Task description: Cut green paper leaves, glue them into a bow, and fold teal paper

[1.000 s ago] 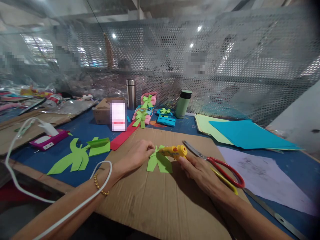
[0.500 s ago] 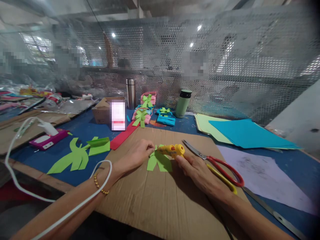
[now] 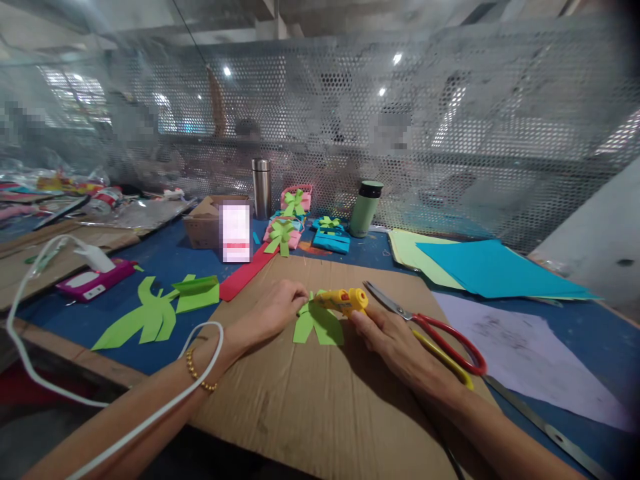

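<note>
A yellow glue gun is gripped in my right hand, its nozzle pointing left over the top of a light green paper bow. The bow lies on a brown cardboard sheet, its two tails spread toward me. At the bow's upper left edge is my left hand, fingers closed in a pinch; my own hand hides what is between them. Scissors with one red and one yellow handle rest just beyond my right hand, blades apart.
Loose green paper pieces, a purple power strip and a white cable lie left. Finished bows on small bags, a steel flask and a green tumbler stand behind. Blue sheets and a metal ruler lie right.
</note>
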Available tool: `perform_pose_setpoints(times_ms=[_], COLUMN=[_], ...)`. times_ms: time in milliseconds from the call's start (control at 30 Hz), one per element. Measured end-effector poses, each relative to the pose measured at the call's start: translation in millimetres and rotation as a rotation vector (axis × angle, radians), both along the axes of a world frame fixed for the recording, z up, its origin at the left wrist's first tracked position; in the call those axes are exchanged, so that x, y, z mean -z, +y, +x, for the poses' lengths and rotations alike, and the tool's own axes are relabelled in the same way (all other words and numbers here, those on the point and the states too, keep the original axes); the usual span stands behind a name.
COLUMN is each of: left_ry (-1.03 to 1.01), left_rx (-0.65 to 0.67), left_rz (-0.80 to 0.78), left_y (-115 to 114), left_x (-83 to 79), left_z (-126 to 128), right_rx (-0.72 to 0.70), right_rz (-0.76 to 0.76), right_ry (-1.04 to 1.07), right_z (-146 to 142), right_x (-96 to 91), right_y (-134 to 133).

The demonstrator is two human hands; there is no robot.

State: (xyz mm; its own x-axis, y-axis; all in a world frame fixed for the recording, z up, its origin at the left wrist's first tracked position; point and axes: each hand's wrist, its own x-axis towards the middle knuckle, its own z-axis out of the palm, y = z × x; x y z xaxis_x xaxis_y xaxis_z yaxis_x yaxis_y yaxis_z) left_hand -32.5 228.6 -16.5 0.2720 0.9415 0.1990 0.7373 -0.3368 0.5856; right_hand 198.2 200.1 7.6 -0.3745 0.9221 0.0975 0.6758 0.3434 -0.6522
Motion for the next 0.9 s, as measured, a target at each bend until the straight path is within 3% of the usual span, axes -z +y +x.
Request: perform_pose_setpoints(times_ms=[267, 900], left_ry=[-0.034, -0.007], left_rx=[0.006, -0.047], left_rz=[0.022, -0.032], left_y=[4.7, 2.7], left_x=[7.6, 2.8], left_z=[-3.5, 1.3], right_rx=[-0.035, -0.007], right_rz=[-0.038, 0.039], right_ry=[0.007, -0.058], right_z=[9.1, 10.9], right_x=[2.7, 4.2], right_y=[-1.1, 0.8])
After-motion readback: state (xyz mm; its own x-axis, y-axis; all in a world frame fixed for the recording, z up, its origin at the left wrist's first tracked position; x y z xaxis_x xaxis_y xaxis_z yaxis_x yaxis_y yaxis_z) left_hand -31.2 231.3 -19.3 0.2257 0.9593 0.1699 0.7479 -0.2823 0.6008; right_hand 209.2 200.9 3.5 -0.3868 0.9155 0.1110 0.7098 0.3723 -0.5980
